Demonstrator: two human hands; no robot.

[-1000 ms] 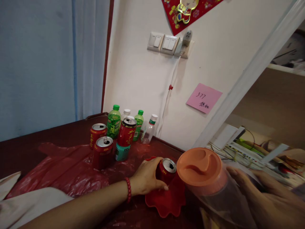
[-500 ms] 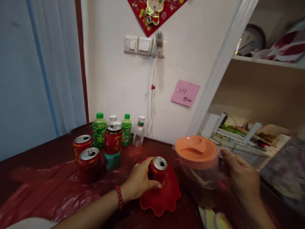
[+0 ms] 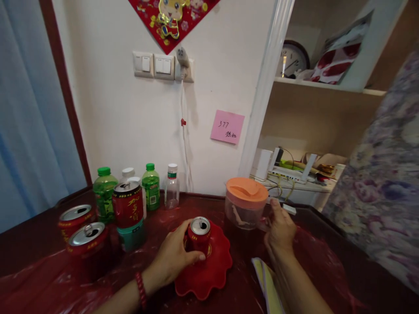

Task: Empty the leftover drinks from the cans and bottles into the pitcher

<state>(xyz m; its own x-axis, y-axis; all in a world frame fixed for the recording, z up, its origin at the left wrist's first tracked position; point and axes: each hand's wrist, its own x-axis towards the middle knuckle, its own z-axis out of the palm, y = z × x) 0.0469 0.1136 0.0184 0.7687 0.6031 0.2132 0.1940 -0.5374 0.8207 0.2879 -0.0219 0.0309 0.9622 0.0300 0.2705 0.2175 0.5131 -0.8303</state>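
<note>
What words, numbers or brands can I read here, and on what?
"377": pink note; handwriting below unclear.
"加多宝": red can on teal container.
"1", "2": clock.
Too small or blurred: print on the can in the left hand, cans at far left, bottles, teal container.

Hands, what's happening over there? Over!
Left hand around red can, red dish beneath. Right hand at orange-lidded pitcher, grip unclear. Yellow cloth near right hand.

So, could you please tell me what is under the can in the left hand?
The red scalloped plate; its part beneath the can and behind the left hand is covered.
</note>
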